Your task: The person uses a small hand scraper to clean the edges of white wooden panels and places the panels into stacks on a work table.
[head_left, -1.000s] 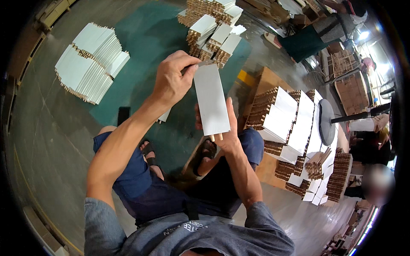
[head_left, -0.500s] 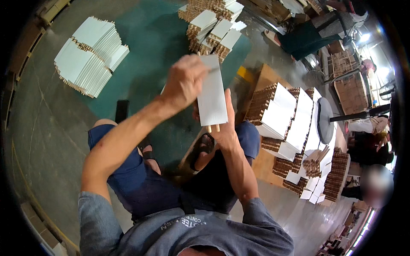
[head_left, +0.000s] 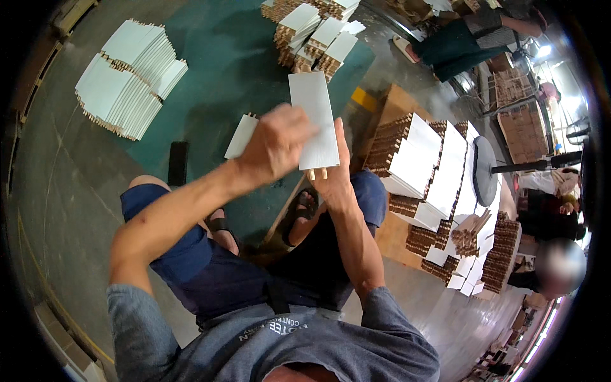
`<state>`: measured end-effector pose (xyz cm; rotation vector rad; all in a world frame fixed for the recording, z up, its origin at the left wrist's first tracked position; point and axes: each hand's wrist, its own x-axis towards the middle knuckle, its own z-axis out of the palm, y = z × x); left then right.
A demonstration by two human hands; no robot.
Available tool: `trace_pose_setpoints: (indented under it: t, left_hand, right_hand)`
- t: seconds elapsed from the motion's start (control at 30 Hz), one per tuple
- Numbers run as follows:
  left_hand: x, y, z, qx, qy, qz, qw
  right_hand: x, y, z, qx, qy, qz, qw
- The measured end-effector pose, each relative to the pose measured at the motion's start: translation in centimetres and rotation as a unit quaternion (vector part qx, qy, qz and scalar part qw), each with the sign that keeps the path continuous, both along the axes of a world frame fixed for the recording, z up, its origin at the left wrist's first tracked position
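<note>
My right hand (head_left: 334, 175) grips a narrow white panel (head_left: 313, 105) from below and along its right side. Two short wooden dowels (head_left: 317, 174) stick out of the panel's near end. Over the panel's left edge, my left hand (head_left: 283, 140) is curled closed and smeared by motion; what its fingers pinch is too blurred to make out. Beside that hand, another white panel (head_left: 239, 136) lies low on the green floor, partly covered by my left forearm.
On the green floor (head_left: 210, 70) stand a white panel stack (head_left: 127, 76) at left and another (head_left: 315, 32) ahead. A dark flat rectangle (head_left: 178, 162) lies near my left knee. Right, stacked panels (head_left: 417, 159) rest on brown board, near a black round-headed stand (head_left: 485, 172). Beyond are people (head_left: 452, 51).
My left hand has slid along the panel toward me and down. The held panel has shifted slightly away, and the second panel on the floor shows more.
</note>
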<state>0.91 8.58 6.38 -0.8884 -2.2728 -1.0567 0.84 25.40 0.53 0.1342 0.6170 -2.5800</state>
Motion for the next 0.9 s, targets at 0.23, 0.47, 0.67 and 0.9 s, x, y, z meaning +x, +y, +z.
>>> trace_pose_setpoints:
  t: [0.23, 0.47, 0.67, 0.9]
  left_hand:
    - [-2.2, -0.9, 0.5, 0.011, -0.011, 0.086, 0.996]
    - [4.6, 2.1, 0.0, 0.009, -0.022, -0.134, 0.991]
    - [1.1, -1.4, 3.4, 0.127, -0.065, 0.044, 0.989]
    - [-0.4, -2.8, 3.4, 0.220, -0.149, 0.087, 0.960]
  right_hand:
    - [-0.1, 0.4, -1.1, -0.048, 0.064, 0.061, 0.995]
    - [-0.6, -0.1, 1.1, 0.049, 0.021, 0.011, 0.999]
    - [-0.2, 0.3, 1.4, 0.022, 0.052, 0.002, 0.998]
    - [0.2, -0.1, 0.2, 0.142, 0.042, -0.015, 0.989]
